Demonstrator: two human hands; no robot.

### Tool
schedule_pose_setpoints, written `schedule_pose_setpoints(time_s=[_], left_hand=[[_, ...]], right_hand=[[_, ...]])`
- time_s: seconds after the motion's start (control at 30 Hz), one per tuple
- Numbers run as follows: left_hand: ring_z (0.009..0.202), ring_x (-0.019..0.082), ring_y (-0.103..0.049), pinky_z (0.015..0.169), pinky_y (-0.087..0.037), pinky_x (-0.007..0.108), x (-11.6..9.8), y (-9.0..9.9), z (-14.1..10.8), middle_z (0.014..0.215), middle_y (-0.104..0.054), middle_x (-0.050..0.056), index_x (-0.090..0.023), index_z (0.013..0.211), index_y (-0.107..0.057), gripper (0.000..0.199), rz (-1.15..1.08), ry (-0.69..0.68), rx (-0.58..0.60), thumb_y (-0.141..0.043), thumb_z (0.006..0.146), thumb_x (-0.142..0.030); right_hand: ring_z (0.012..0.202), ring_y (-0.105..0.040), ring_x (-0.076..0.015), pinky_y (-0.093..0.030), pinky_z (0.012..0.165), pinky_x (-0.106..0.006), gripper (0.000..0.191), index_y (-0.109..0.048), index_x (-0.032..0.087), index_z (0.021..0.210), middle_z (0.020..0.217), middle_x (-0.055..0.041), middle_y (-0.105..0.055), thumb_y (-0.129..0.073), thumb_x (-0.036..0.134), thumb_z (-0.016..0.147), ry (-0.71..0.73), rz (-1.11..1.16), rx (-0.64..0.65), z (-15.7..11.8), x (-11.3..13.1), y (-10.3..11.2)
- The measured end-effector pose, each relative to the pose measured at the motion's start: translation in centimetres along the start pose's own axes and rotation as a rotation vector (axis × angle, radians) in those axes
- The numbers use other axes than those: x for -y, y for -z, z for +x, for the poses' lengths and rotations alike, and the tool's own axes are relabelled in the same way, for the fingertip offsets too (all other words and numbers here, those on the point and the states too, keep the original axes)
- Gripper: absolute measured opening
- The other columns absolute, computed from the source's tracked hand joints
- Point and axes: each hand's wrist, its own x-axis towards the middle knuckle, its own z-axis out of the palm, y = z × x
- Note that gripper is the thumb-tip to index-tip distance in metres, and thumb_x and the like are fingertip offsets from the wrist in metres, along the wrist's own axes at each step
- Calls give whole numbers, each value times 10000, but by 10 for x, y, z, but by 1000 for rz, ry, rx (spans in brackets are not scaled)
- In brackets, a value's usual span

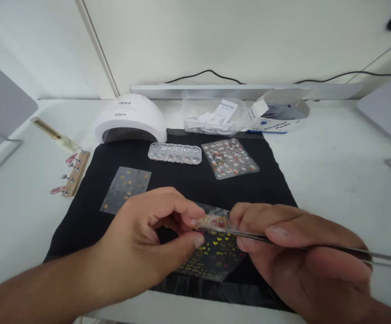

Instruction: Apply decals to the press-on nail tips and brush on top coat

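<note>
In the middle, my left hand [155,234] pinches the end of a small clear piece with gold and red decoration [212,221]; its exact kind is unclear. My right hand [293,243] is closed around metal tweezers [252,235], whose tips reach across to the left fingertips. The right fingertips also lie at the other end of the clear piece. Just below both hands is a clear sticker sheet with gold hearts and shapes [220,258], partly covered by them.
On the black mat [178,180] lie a clear sheet with gold motifs [124,189], a rhinestone case [175,153] and a patterned sheet [231,158]. Behind stand a white nail lamp [131,117], a clear tub [195,114] and an alcohol pad box [278,119]. A wooden nail stand [77,173] sits left.
</note>
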Motion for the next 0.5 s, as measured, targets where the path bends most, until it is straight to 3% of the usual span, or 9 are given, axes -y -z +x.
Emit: schedule_pose_setpoints(time_s=[0.2, 0.5], left_hand=[[665, 92, -670, 624, -570, 170, 1, 0, -1, 779, -699, 1, -146, 867, -751, 137, 3, -6, -4, -744, 767, -53], [662, 93, -666, 616, -566, 167, -1, -1, -1, 763, -689, -6, -154, 838, -739, 136, -2, -5, -5, -744, 762, -41]], right_hand=[[523, -681, -170, -606, 578, -353, 233, -869, 250, 932, 639, -32, -752, -701, 409, 954, 1, 13, -69, -7, -3, -4], [533, -688, -165, -589, 566, -339, 245, -869, 233, 920, 645, -35, -754, -713, 421, 942, -7, 43, -47, -6, -6, -4]])
